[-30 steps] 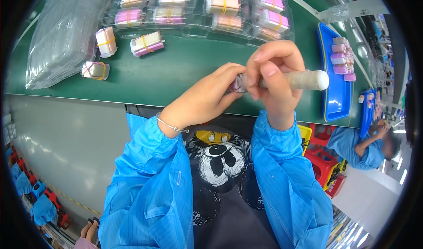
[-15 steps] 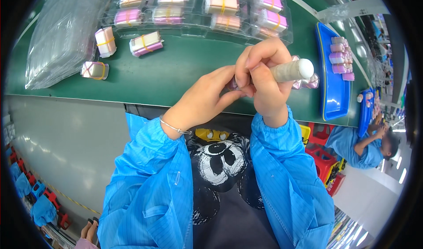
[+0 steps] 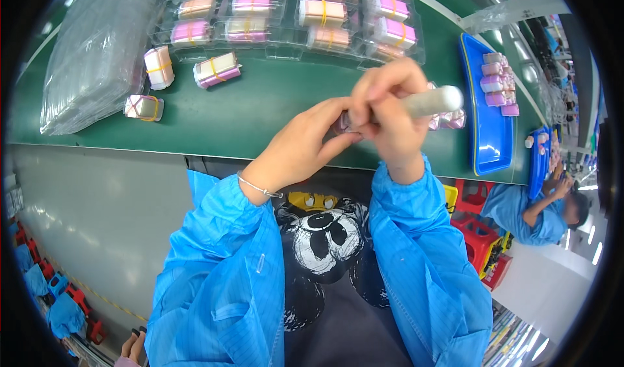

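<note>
Over the near edge of the green table, my two hands meet. My right hand (image 3: 390, 110), a little blurred, is closed around a thick beige rod with a rounded white end (image 3: 428, 102), which points to the right. The rod's other end is hidden by my fingers. My left hand (image 3: 302, 136) pinches a small pinkish, shiny piece (image 3: 342, 123), mostly covered by the fingers of both hands. Just behind the rod lie several small pink, shiny pieces (image 3: 450, 120) on the table.
Clear plastic trays (image 3: 283, 50) with banded pink and cream bundles stand at the back. Three banded bundles, one a pink-and-cream block (image 3: 217, 70), lie left, beside stacked clear trays (image 3: 91, 68). A blue tray (image 3: 484, 152) holds pink pieces. Another person (image 3: 530, 214) sits far right.
My right hand has shifted slightly and is now blurred, still around the rod. My left hand has barely moved. The whole view has shifted a little.
</note>
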The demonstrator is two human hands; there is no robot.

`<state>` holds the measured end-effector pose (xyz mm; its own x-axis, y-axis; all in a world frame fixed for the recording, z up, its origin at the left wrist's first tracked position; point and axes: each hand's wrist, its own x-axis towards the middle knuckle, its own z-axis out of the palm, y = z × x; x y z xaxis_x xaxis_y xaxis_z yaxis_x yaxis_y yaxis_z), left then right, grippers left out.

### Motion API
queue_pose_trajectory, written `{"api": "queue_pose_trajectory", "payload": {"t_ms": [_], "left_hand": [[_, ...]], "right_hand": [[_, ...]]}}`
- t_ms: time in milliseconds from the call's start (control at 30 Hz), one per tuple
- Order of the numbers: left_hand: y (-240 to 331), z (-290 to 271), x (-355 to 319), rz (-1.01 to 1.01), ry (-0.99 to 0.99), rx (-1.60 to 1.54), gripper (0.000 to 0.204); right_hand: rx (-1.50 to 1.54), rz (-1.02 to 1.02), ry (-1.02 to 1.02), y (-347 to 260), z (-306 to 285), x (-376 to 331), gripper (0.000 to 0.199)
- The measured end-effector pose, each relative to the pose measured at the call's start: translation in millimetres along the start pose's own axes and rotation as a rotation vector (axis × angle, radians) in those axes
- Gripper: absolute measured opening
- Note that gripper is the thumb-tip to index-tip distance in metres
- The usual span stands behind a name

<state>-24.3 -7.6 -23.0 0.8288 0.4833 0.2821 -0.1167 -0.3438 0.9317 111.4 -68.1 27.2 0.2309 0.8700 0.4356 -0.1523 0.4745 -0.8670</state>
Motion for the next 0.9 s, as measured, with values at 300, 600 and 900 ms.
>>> {"api": "queue_pose_trajectory", "payload": {"t_ms": [300, 600, 900], "left_hand": [[-10, -1, -2, -0.220, -0.106, -0.346, 0.053], [-4, -10, 2, -0.383, 0.086, -0.700, 0.110], [-3, -3, 0, -0.331, 0.096, -0.505, 0.111]], "right_hand": [[-0.188, 0.248, 0.420, -56, -45, -33, 0.023], [-0.219, 0.641, 0.304, -12, -9, -36, 0.025], [-0.294, 0.782, 0.107, -18, 1, -10, 0.027]]}}
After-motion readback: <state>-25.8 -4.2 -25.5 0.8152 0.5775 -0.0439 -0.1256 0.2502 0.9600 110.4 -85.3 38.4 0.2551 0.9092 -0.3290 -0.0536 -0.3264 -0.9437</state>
